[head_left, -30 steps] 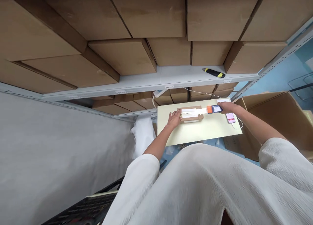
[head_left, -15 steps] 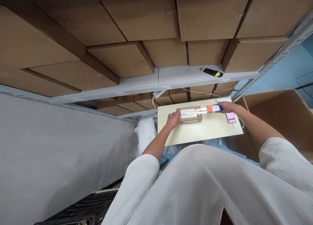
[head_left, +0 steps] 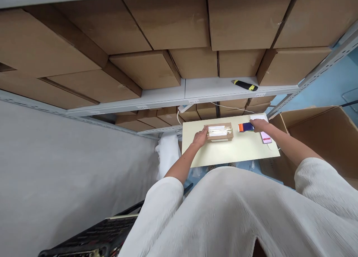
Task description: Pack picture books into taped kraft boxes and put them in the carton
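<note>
A small brown cardboard box (head_left: 220,136) with a white label on its top lies on a pale yellow table (head_left: 229,150). My left hand (head_left: 200,138) rests against the box's left end, fingers laid on it. My right hand (head_left: 260,126) is closed round an orange and blue tape dispenser (head_left: 245,127), which sits just right of the box, apart from it. A strip of clear tape runs along the box's top.
A phone with a pink screen (head_left: 265,137) and a white sheet lie by my right wrist. A yellow-black utility knife (head_left: 244,85) lies on the grey shelf above. Stacked cardboard boxes fill the shelves. An open carton (head_left: 321,134) stands at the right, a black crate (head_left: 92,240) at lower left.
The tape dispenser has pulled away to the right, and the stretched strip between it and the box is gone. My left hand has stayed on the box's left end.
</note>
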`<state>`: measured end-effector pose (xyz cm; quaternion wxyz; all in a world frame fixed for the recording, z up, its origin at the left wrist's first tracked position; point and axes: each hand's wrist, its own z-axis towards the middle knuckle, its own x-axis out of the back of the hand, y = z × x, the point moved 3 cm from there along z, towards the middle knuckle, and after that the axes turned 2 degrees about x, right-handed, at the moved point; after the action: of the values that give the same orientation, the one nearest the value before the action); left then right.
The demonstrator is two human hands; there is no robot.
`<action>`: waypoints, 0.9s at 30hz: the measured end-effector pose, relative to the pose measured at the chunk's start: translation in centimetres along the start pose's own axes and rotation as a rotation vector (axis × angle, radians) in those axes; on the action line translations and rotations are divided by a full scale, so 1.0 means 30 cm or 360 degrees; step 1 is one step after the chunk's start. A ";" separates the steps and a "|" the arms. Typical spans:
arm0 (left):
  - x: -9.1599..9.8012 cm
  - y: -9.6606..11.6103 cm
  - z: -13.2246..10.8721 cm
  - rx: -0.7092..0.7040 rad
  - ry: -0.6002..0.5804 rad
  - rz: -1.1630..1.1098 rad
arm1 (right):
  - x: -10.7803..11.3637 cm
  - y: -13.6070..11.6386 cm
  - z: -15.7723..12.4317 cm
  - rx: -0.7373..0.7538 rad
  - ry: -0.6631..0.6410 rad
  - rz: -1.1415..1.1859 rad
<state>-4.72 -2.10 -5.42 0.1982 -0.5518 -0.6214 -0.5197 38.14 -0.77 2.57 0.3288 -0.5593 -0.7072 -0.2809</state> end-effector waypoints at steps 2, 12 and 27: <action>-0.006 -0.005 0.001 0.0013 -0.0008 -0.0045 | -0.006 -0.072 0.031 -0.0056 -0.0018 -0.0030; -0.005 0.010 -0.010 -0.0002 0.0103 -0.0317 | 0.052 -0.360 0.168 -0.0226 0.0015 -0.0166; -0.007 0.006 -0.019 -0.0004 0.0104 -0.0365 | 0.044 -0.275 0.043 -0.0431 0.0114 0.0093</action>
<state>-4.70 -2.73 -5.30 0.1568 -0.4600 -0.6730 -0.5575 29.69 -0.78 2.54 0.2835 -0.6085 -0.6340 -0.3838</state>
